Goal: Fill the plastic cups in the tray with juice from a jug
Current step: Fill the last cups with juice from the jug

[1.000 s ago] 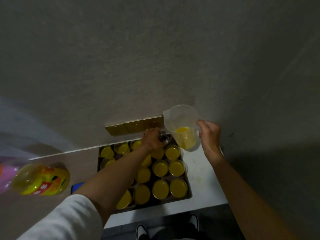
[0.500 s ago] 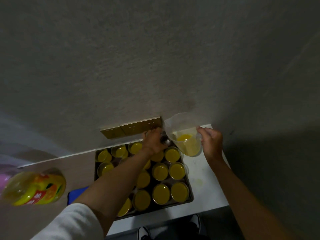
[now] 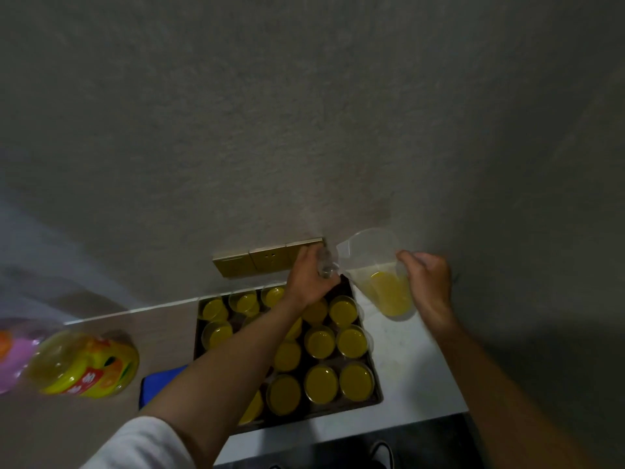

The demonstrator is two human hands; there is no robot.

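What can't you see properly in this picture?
Head view only:
- Clear cup in the left hand: fingers hide it, so its fill is unclear.
- Some tray cups: the left forearm covers them.
- Juice bottle: blurred, label unreadable.
- Jug handle: the right hand hides it.

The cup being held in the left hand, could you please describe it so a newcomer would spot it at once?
Find the dark tray of juice-filled cups. Above its far right corner, the left hand grips one clear cup beside the jug spout. Unlike the yellow cups below, it looks empty and is lifted off the tray.
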